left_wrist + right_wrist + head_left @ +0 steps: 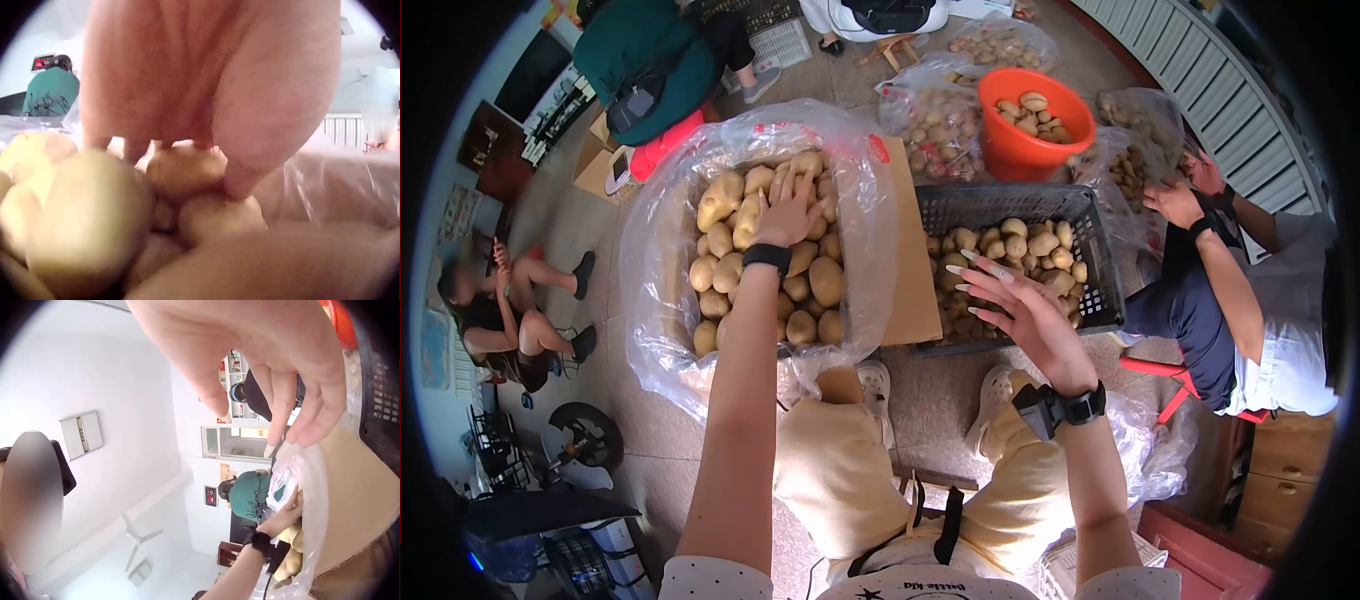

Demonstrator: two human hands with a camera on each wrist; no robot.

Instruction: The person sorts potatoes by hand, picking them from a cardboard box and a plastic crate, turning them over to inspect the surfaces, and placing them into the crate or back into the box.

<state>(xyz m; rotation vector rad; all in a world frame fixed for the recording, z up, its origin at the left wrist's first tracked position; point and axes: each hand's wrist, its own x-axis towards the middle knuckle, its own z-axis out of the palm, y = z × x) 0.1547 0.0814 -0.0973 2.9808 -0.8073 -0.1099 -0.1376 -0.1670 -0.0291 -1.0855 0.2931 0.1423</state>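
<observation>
My left hand (788,208) reaches into a cardboard box lined with a clear plastic bag (655,240) and full of yellow potatoes (825,282). Its fingers lie spread on top of the pile near the far side. In the left wrist view the palm (206,81) hovers over the potatoes and the thumb touches one potato (187,174). My right hand (992,287) hangs in the air above a black plastic crate (1010,198) holding smaller potatoes, fingers spread and straight, nothing in it. The right wrist view shows those empty fingers (281,394) from below.
An orange bucket (1037,130) with potatoes and several clear bags of potatoes (940,125) stand beyond the crate. A person (1250,300) sits at the right handling a bag. Another person (510,320) sits at the left. My feet in white shoes (990,400) rest near the crate.
</observation>
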